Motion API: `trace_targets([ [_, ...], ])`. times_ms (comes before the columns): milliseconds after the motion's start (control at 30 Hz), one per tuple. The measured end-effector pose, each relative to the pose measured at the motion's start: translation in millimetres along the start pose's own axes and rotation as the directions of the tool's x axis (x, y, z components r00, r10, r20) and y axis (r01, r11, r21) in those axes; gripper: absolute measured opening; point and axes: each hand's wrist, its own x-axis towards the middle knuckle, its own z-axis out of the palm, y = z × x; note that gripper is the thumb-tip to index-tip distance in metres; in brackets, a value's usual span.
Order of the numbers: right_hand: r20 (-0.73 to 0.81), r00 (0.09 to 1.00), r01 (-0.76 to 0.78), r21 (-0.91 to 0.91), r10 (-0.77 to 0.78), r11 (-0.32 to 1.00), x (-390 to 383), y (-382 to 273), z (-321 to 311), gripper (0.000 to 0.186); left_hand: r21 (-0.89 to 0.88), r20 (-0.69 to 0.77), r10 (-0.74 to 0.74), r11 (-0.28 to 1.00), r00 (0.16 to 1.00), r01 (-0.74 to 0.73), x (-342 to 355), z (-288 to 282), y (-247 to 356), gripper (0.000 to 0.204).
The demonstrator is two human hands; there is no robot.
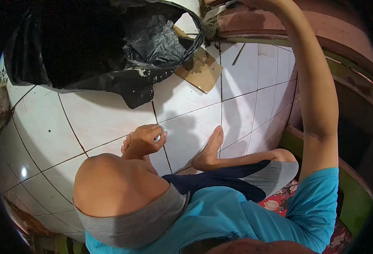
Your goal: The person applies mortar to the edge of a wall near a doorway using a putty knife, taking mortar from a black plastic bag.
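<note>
My left hand (145, 139) is closed in front of my bent left knee, above the white tiled floor (190, 114). A small whitish patch shows between its thumb and fingers; I cannot make out what it is. My right arm stretches up along the right side. Its hand (266, 3) is cut off by the top edge, over a reddish-brown ledge (254, 21), so its fingers are hidden. Near it lies a greyish strip (217, 11). Beyond my left hand a large black plastic bag (135, 86) spreads across the floor, its mouth gaping.
A stained brown cardboard piece (209, 78) lies at the bag's right edge. Farther right is a thin dark stick (239, 54). My bare right foot (209, 152) rests on the tiles. Red flowered cloth (273, 205) lies beneath me, and a green wooden edge (351, 199) runs along the right.
</note>
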Motion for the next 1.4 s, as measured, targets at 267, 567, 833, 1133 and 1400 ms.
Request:
trace_targets([
  [267, -0.011, 0.997, -0.07, 0.275, 0.076, 0.959, 24.7, 13.8, 36.8, 0.042, 0.006, 0.017, -0.03, 1.0, 0.999, 0.03, -1.1, 0.8, -0.7, 0.023],
  [567, -0.154, 0.987, 0.054, 0.085, -0.04, 0.995, 49.1, 8.7, 73.6, 0.043, -0.031, -0.027, -0.011, 0.999, 1.0, 0.01, -2.0, 3.5, -1.0, 0.025],
  [833, 0.119, 0.939, 0.338, -0.503, -0.323, 0.796, 67.6, -1.2, 84.5, 0.034, -0.019, 0.009, -0.023, 1.0, 1.0, 0.023, -0.7, 1.6, -0.4, 0.026],
  [1133, -0.014, 0.981, 0.164, -0.471, -0.193, 0.867, 66.5, -7.8, 65.2, 0.03, -0.026, 0.007, -0.033, 0.999, 0.999, 0.033, -2.5, 1.7, -2.1, 0.025],
  [1400, 0.093, 0.928, 0.317, -0.704, -0.36, 0.636, 48.5, -2.8, 36.1, 0.029, -0.026, 0.006, -0.018, 1.0, 1.0, 0.018, -2.6, 4.3, -4.3, 0.024],
])
